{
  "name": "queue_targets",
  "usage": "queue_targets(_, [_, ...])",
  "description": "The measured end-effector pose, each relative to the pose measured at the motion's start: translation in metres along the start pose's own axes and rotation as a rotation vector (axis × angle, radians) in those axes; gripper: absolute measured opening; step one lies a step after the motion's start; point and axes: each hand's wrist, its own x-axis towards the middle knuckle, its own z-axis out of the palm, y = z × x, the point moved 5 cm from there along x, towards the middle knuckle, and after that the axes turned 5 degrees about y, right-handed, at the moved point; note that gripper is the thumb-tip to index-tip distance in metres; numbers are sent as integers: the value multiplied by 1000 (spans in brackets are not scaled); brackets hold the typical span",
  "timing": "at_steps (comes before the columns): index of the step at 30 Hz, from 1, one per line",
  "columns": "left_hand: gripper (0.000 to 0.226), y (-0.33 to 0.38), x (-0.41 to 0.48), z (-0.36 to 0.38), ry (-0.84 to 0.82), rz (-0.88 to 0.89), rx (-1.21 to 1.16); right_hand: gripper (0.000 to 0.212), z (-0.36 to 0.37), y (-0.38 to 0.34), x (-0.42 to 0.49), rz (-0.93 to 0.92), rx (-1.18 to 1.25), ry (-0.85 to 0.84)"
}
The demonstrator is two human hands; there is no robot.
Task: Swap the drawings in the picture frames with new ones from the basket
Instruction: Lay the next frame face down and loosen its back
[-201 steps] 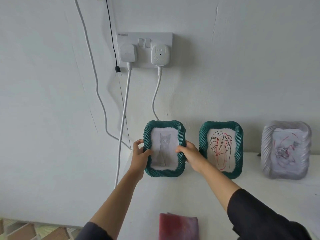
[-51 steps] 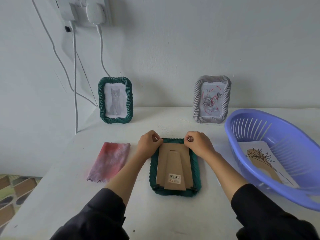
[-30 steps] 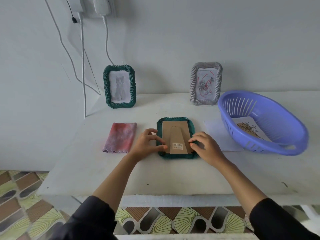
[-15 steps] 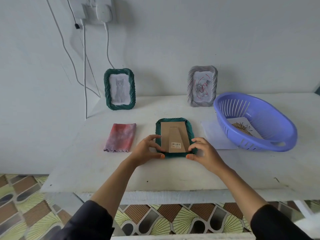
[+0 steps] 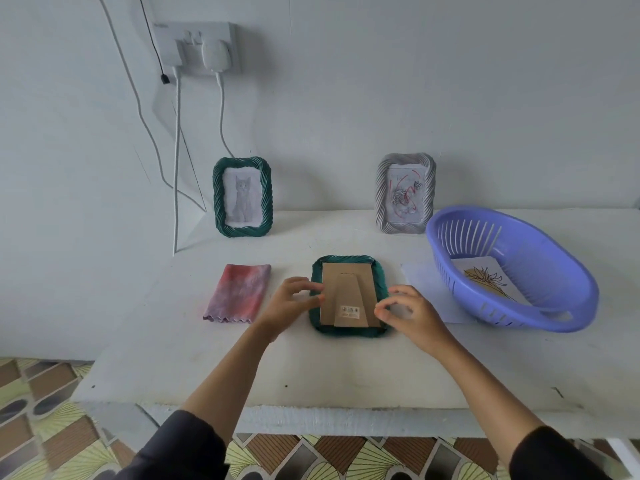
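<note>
Two-handed work on a picture frame: a person's 2 hands are at the back of a face-down green frame (image 5: 348, 332) that lies flat on the white tabletop (image 5: 346, 372). The left hand (image 5: 291, 306) has its fingers curled over the frame's left rim, with the thumb tip touching the edge of the cardboard backing (image 5: 346, 289). The right hand (image 5: 415, 315) brings thumb and forefinger together in a pinch at the backing's right edge. Blur hides whether a clip sits between them. The backing has its stand folded flat, and a barcode sticker (image 5: 349, 310) lies between the 2 hands.

Just left of the left hand lies a folded pink cloth (image 5: 239, 294). Beyond the left hand, the cat frame (image 5: 242, 197), green and holding a grey cat drawing, stands upright against the wall. Beyond the right hand, a silver frame (image 5: 405, 194) with a red-and-grey rose drawing stands the same way.

To the right of the right hand sits the purple basket (image 5: 554, 329), its left edge over a white sheet of paper (image 5: 422, 292) that shows between hand and basket. Inside the basket lies 1 visible drawing, a flower sketch (image 5: 485, 278) in yellow and black.

High beyond the left hand, a wall socket (image 5: 195, 43) carries 2 plugs, and white cables (image 5: 176, 168) hang from it. Patterned floor tiles (image 5: 52, 393) show below the tabletop's near edge.
</note>
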Motion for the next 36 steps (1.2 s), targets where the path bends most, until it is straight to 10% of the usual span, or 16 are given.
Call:
queue_targets(10, [17, -5, 23, 18, 425, -81, 387, 28, 8, 17, 37, 43, -284, 106])
queue_targets(36, [34, 40, 24, 9, 390, -171, -200, 31, 8, 25, 40, 15, -210, 138])
